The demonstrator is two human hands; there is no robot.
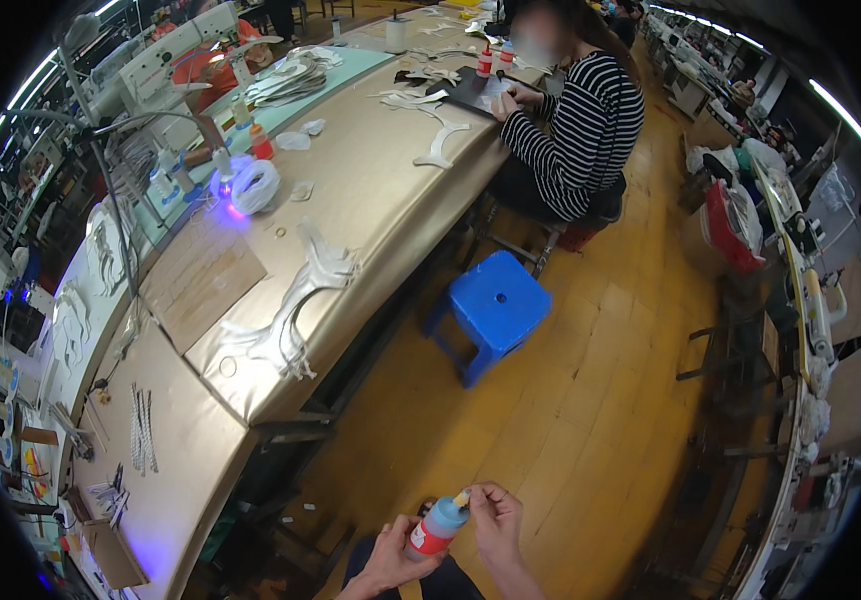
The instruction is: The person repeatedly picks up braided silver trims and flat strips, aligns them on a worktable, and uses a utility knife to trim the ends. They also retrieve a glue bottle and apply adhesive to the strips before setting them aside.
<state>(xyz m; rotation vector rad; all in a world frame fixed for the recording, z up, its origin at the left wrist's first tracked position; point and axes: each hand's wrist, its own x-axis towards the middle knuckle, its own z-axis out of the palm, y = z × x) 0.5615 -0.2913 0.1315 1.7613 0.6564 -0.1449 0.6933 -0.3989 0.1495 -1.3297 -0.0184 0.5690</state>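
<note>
Several patterned strips [143, 428] lie at the near left on one long gold-covered table [190, 430]. Farther along come one brown cardboard sheet [215, 280], one bunched clear plastic bag [255, 187] and one orange-red bottle [261, 142]. Right of the sheet, white cut pieces [295, 300] overlap too closely to count.

At the near middle, beyond the table's edge, the left hand [395, 560] is curled around one squeeze bottle [432, 530] with a red label, held tilted to the right above the floor. The right hand [498, 515] is nearly closed, thumb and fingertips pinched at the bottle's yellow tip [462, 497].

Far beyond stand two red bottles [484, 62] on the table, one blue stool [500, 300] on the floor, and one seated co-worker [580, 130] in stripes. One red container [733, 230] stands at the far right.
</note>
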